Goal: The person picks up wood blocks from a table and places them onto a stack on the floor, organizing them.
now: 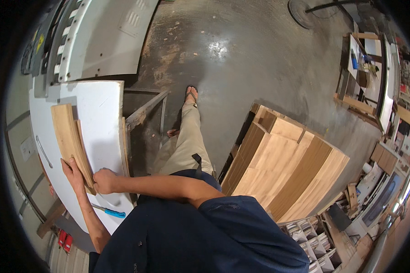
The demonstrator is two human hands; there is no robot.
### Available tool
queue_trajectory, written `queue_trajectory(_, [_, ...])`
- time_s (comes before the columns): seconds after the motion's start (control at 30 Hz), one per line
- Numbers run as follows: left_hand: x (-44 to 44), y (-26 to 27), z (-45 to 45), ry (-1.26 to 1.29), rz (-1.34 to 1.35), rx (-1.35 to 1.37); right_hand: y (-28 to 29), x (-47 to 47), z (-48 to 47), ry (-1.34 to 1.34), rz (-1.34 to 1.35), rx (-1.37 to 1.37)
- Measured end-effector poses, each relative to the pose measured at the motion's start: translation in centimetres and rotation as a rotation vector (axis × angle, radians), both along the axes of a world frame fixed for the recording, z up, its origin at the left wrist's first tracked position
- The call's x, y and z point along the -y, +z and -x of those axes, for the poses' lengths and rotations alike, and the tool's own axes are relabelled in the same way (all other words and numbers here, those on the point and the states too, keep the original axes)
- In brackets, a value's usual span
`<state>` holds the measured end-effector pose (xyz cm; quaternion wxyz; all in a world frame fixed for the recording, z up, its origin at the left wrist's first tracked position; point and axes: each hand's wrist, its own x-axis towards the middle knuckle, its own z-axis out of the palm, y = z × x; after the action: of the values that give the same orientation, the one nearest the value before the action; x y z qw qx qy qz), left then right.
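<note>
My left hand [73, 173] grips the near part of a light wooden board [64, 126], thumb on top and fingers along its left edge. A second, narrower wooden strip [82, 143] shows along its right side. My right hand [104, 181] is curled into a fist against the right edge, close to the boards' near end; whether it pinches something is hidden. Under the boards is a white tabletop [106, 119]. A tool with a blue handle [114, 213] and thin metal shaft lies on it, near my left forearm. A curved metal rod [43, 152] lies left of the boards.
A large grey machine housing [112, 37] stands beyond the tabletop. To my right is a big stack of wooden panels [276, 163]. A metal frame leg [147, 109] juts out beside the table. Farther right are a wooden-framed bench [379, 112] and a compartment rack [309, 244].
</note>
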<state>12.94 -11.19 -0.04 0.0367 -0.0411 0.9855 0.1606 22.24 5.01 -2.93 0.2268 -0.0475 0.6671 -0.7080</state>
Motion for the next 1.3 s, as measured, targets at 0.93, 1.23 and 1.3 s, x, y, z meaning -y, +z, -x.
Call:
queue_trajectory(0.93, [3.1, -1.2, 2.3, -0.035, 0.089, -0.132, -2.7, -11.9, -9.1, -0.182, 0.301, -0.103])
queue_trajectory(1.23, [-0.4, 1.5, -6.4, 0.192, -0.172, 0.209, -26.5, -36.7, -33.5, -1.354, -0.442, 0.782])
queue_trajectory(1.3, [-1.8, 1.2, -7.4, 0.223, -0.071, 0.090, -31.0, -40.1, -40.4, -1.686, -0.018, 0.975])
